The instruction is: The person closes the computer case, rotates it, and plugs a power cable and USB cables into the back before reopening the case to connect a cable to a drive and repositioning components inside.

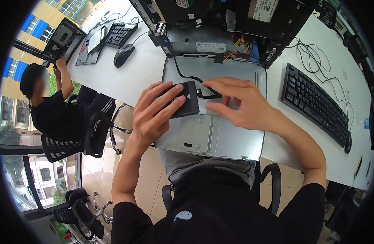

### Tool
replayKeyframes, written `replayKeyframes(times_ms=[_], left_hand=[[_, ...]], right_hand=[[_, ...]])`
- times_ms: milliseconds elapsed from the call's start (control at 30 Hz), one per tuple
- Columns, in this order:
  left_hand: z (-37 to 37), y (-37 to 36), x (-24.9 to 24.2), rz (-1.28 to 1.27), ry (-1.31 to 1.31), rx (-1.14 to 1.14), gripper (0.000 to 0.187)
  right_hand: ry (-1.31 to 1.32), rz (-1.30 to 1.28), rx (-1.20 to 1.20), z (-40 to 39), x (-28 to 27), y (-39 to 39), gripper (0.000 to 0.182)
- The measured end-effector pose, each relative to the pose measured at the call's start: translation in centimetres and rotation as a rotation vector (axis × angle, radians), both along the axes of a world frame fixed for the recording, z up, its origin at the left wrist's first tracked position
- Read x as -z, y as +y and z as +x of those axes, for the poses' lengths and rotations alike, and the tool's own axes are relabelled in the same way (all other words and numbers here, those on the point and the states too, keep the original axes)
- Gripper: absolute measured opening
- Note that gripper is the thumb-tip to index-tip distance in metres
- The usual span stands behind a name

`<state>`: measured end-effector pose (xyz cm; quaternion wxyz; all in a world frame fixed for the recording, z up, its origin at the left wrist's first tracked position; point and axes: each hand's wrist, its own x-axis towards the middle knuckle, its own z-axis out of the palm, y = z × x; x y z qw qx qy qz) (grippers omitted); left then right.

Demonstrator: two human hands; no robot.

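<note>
My left hand point(154, 112) grips a flat black drive point(186, 99) and holds it over a grey metal case panel point(219, 134) that lies on the white table. A black cable point(195, 79) runs from the drive's right end back into the open computer case point(219, 28). My right hand point(240, 105) is next to the drive, fingers spread and resting on the panel, fingertips close to the cable plug.
A black keyboard point(317, 103) lies to the right with loose cables behind it. At the back left are a mouse point(123, 55), a second keyboard point(120, 34) and another opened computer point(63, 38), handled by a seated person in black point(61, 110).
</note>
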<state>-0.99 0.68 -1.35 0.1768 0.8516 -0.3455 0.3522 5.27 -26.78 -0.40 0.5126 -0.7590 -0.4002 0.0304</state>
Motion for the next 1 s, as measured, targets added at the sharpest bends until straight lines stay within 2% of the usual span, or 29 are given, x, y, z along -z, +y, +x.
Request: replayKeyframes(times_ms=[133, 333, 400, 433, 533, 567, 667, 700, 800, 900, 1000], left_hand=[[0.0, -1.0, -0.2, 0.003, -0.022, 0.036, 0.045], [0.1, -1.0, -1.0, 0.032, -0.041, 0.051, 0.035], [0.1, -0.2, -1.3, 0.014, -0.070, 0.031, 0.033], [-0.1, 1.2, -0.8, -0.112, -0.104, -0.087, 0.032], [-0.9, 4.7, -0.4, -0.376, -0.140, -0.368, 0.032], [-0.9, 4.6, -0.5, -0.351, -0.108, -0.330, 0.032], [-0.3, 2.2, -1.1, -0.059, 0.039, -0.210, 0.046], [0.2, 1.7, -0.8, 0.015, 0.063, -0.168, 0.045], [1.0, 0.9, 0.0, 0.115, 0.194, -0.139, 0.052], [2.2, 1.1, 0.9, 0.182, 0.264, -0.113, 0.061], [2.7, 0.9, 0.1, 0.289, 0.446, -0.132, 0.067]], right_hand=[[0.094, -0.036, -0.031, 0.2, 0.2, 0.8, 0.027], [0.001, -0.040, -0.045, 0.6, -0.9, 0.0, 0.018], [-0.033, 0.004, 0.105, 1.5, -0.9, -0.9, 0.017], [-0.048, 0.028, 0.180, 2.1, -1.0, -1.5, 0.017], [0.070, 0.340, 0.379, 4.4, -1.9, -3.1, 0.014], [0.037, 0.158, 0.373, 4.1, -2.8, -3.3, 0.016], [-0.052, 0.057, 0.236, 2.6, -2.2, -1.0, 0.025], [-0.066, -0.038, 0.208, 2.4, -1.5, -0.8, 0.038], [-0.080, -0.132, 0.196, 1.7, -1.0, -1.0, 0.044], [-0.110, -0.215, 0.249, 1.3, -2.5, -2.1, 0.041], [-0.153, -0.172, 0.306, 1.2, -4.3, -3.0, 0.036]])
